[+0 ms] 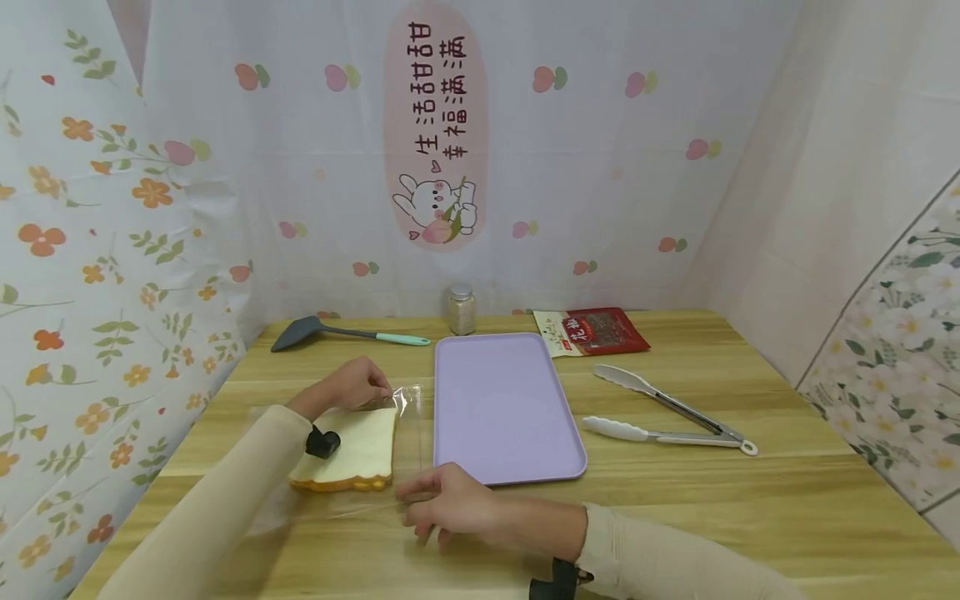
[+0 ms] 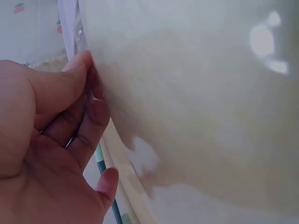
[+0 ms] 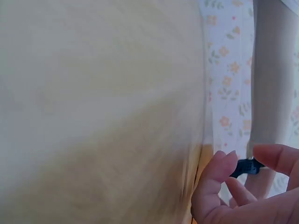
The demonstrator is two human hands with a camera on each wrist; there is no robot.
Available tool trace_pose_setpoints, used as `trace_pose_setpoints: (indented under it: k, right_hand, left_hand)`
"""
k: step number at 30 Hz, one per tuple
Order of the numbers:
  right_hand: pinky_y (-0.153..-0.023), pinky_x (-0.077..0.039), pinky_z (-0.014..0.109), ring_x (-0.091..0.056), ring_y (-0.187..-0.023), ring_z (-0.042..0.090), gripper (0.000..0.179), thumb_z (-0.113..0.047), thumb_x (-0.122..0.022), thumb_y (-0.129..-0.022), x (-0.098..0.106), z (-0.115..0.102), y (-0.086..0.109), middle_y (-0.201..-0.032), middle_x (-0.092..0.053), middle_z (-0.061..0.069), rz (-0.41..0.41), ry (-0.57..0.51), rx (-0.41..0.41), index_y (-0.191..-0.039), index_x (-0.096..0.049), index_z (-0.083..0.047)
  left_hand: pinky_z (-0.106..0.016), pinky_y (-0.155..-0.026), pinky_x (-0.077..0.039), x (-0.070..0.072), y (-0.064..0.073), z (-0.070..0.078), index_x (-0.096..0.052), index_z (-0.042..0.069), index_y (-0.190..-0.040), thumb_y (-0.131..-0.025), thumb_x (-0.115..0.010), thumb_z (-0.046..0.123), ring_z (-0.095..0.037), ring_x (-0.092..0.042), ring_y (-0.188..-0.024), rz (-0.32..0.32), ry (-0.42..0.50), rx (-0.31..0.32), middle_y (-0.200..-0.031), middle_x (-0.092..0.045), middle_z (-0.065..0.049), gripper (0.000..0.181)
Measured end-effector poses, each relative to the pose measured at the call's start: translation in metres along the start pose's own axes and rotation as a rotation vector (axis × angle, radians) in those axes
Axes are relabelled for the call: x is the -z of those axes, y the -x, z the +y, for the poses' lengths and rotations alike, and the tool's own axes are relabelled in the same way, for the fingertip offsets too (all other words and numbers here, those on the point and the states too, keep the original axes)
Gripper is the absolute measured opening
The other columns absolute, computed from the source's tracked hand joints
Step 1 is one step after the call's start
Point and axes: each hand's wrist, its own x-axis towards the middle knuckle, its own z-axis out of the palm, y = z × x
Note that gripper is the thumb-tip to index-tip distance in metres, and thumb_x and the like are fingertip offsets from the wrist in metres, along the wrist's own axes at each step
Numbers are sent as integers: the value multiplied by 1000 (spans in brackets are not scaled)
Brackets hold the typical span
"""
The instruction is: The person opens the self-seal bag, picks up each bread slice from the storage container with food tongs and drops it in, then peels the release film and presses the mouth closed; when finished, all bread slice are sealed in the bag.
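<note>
A thick piece of white bread with a brown crust lies at the left of the table. Around it spreads a clear plastic bag, which shines at its far right corner. My left hand reaches over the bread and pinches the film at the far edge. In the left wrist view, thumb and fingertips meet at that edge. My right hand hovers at the bag's near right corner. Its thumb and fingers stand apart, nothing between them in the right wrist view.
Right of the bread lies a lilac tray, with metal tongs spread beside it. Behind stand a small glass jar and a red-and-white packet. A grey spatula with a mint handle lies back left.
</note>
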Motion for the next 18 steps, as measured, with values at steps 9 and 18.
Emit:
trace_pose_setpoints:
  k: [9, 18]
  right_hand:
    - [-45, -42, 19, -58, -57, 9, 25, 1, -65, -83, -11, -2, -5, -85, -68, 3, 112, -71, -48, -107, -73, -3]
    - [-44, -43, 19, -59, -56, 9, 25, 1, -63, -84, -9, 2, -3, -91, -70, 4, 90, -79, -84, -107, -73, -3]
  left_hand:
    - [-35, -74, -52, 2, -4, 4, -78, 0, -89, -93, -66, 4, -14, -63, -79, -19, 10, 40, -90, -75, -8, 14]
    - [-33, -71, -51, 4, -2, 7, -78, 1, -86, -93, -67, 5, -12, -62, -75, -43, -29, 24, -85, -75, -6, 14]
